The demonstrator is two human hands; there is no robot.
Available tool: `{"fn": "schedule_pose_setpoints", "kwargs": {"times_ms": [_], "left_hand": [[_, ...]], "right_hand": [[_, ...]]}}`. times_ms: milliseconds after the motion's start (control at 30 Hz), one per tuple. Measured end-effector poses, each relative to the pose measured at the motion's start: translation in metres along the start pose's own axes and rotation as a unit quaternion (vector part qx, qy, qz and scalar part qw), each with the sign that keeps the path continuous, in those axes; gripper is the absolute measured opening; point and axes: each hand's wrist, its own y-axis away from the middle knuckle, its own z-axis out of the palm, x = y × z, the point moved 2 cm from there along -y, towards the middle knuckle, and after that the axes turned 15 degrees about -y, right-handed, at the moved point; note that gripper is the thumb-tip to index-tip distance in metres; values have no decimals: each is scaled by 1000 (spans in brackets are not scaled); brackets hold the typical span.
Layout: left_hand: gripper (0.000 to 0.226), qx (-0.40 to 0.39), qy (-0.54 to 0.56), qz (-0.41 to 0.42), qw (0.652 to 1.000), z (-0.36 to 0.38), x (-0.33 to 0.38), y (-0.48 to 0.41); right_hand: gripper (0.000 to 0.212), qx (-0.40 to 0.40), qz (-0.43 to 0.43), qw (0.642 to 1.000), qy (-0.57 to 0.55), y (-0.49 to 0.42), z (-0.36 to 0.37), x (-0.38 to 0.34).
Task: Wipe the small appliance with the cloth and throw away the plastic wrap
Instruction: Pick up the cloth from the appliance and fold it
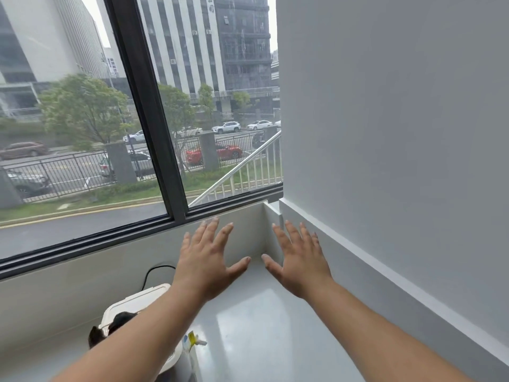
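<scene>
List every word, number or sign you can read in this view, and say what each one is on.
"公司": two characters running down the top of the tall grey building outside the window; anything above them is cut off by the frame.
Blue and yellow label on the white appliance: any print is too small to read.
Number plates of the parked cars: too small and blurred to read.
Nothing else legible.

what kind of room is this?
Probably a ground-floor room in an office or commercial block: a big dark-framed window looks onto a street with parked cars, bare white walls, glossy grey floor.
</scene>
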Motion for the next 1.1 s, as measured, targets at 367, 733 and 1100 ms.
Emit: {"fn": "schedule_pose_setpoints", "kwargs": {"times_ms": [367, 733, 1100], "left_hand": [[97, -8, -27, -85, 996, -15, -47, 25], [97, -38, -54, -153, 986, -12, -108, 65], [98, -63, -63, -204, 975, 2, -170, 100]], "right_hand": [[87, -10, -79, 996, -27, -29, 9, -49], [88, -45, -142, 988, -51, -39, 50, -111], [88, -87, -171, 980, -45, -48, 97, -170]]}}
